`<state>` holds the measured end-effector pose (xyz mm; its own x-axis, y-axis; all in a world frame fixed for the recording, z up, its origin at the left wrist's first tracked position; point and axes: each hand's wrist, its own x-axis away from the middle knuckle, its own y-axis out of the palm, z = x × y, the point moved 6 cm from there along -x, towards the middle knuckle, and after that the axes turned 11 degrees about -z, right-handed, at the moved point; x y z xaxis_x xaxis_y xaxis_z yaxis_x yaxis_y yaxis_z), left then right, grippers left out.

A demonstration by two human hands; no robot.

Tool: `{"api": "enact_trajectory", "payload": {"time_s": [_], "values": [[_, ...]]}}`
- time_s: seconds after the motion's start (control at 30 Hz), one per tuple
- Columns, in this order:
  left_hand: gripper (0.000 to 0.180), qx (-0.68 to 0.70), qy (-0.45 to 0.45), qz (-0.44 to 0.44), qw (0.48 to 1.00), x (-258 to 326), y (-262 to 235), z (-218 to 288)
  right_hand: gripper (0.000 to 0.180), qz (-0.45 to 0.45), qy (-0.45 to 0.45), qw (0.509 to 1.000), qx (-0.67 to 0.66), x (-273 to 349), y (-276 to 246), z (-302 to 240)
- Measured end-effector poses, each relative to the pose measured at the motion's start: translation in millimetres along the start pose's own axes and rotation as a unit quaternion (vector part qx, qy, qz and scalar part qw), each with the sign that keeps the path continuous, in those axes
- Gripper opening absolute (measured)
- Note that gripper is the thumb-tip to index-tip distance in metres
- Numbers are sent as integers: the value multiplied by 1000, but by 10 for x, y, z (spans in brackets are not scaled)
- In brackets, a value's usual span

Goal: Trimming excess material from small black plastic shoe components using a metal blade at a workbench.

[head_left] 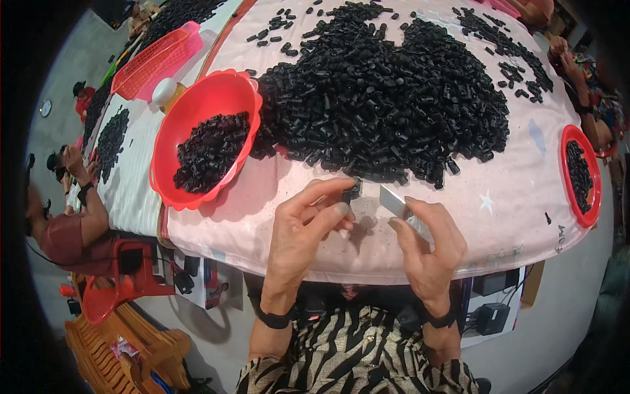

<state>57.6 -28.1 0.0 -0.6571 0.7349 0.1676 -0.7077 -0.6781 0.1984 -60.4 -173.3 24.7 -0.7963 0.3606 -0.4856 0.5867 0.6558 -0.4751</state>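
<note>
1. zebra-striped clothing (351,354) at the lower edge sits nearest the camera; two forearms reach from it over the counter (489,244), which is covered in pale pink cloth.
2. left hand (300,226): the fingers curl inward and seem to pinch one small black part (353,190), just in front of the big black heap (387,92).
3. right hand (430,248): thumb and fingers grip a flat, pale, blade-like piece (392,199) that slants toward the left hand, apart from the black part.
4. done, as far as i can judge: the dark pieces lying in the scalloped red bowl (164,154), left of the heap, look set apart, and one piece is in hand.
5. left to do, probably most of it: the heap far outweighs the bowl's contents, so this looks like an early stage.
6. hard to make out: the left fingers partly cover the held part, so its shape and exact grip are unclear; the right fingers hide the rear of the pale piece; whether bowl pieces differ from heap pieces cannot be told; the heap's far side runs toward the upper edge.
</note>
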Motion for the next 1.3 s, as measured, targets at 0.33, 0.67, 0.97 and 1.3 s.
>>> {"api": "enact_trajectory", "payload": {"time_s": [0.33, 0.67, 0.97, 1.3], "values": [[42, 54, 23, 12, 998, 32, 20, -41, 29, 21, 105, 994, -33, 5, 34, 109], [36, 29, 29, 42, 998, 18, -1, -85, 31, 9, 38, 999, 3, -90, 125, 41], [27, 13, 16, 51, 998, 35, -56, -99, 30, 4, 30, 1000, 9, -107, 142, 55], [21, 161, 59, 9, 985, 6, -35, -140, 26, 20, 9, 1000, 9, -96, 110, 63]]}}
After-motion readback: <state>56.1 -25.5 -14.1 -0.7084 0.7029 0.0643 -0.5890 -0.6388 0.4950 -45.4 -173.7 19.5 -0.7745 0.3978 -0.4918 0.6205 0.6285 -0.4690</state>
